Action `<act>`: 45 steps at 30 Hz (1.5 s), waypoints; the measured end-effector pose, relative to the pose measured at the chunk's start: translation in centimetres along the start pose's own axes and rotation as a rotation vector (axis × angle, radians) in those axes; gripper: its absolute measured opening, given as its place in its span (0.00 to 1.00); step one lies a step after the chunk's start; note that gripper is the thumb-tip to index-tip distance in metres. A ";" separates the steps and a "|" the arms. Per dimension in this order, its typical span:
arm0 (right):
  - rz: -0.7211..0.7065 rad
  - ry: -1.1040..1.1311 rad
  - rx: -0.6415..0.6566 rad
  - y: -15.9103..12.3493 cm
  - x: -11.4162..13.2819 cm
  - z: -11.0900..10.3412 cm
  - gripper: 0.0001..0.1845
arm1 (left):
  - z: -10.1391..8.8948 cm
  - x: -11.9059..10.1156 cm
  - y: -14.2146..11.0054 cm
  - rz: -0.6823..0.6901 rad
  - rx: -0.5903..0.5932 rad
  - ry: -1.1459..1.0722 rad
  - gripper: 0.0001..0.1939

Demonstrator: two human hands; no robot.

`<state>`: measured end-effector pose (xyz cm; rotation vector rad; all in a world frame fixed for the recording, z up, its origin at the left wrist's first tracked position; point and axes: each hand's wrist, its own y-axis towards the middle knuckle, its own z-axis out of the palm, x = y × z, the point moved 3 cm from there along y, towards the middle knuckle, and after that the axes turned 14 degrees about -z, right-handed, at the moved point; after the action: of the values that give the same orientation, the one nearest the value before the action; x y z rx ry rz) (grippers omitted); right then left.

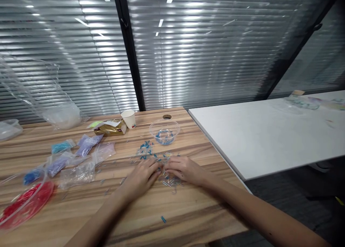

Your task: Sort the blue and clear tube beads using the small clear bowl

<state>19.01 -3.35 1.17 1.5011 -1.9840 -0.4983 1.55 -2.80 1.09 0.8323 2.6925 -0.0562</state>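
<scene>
Small tubes point(146, 147), scattered on table point(194, 213) about both hands, near bowl point(176, 130); likely light, stiff, slippery, apt to roll; best pinched mid-length; left hand point(147, 170), right hand point(184, 169): fingers bent, nearly meeting, any grip too hidden to judge

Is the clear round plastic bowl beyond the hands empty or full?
Neither, partly filled: small, slender blue pieces lie low inside the bowl, below its rim.
</scene>
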 end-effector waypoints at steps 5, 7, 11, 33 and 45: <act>-0.019 0.012 -0.019 -0.1 0.0 0.0 0.12 | -0.1 -0.1 0.0 -0.003 0.004 -0.022 0.11; -0.022 0.019 -0.023 -0.1 0.0 0.1 0.12 | -0.1 -0.1 0.0 -0.001 -0.001 -0.030 0.11; -0.005 0.030 -0.001 -0.1 0.0 0.1 0.11 | -0.1 -0.1 0.0 0.007 -0.009 -0.016 0.11; 0.030 0.022 0.115 0.0 0.2 0.3 0.11 | -0.1 -0.2 -0.1 0.028 -0.024 -0.009 0.11; 0.045 0.055 0.131 -0.1 0.0 0.4 0.11 | 0.0 -0.2 0.0 0.038 -0.026 -0.004 0.12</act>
<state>18.82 -3.45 0.81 1.5281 -2.0363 -0.3103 1.69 -2.92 1.20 0.8747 2.6669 -0.0133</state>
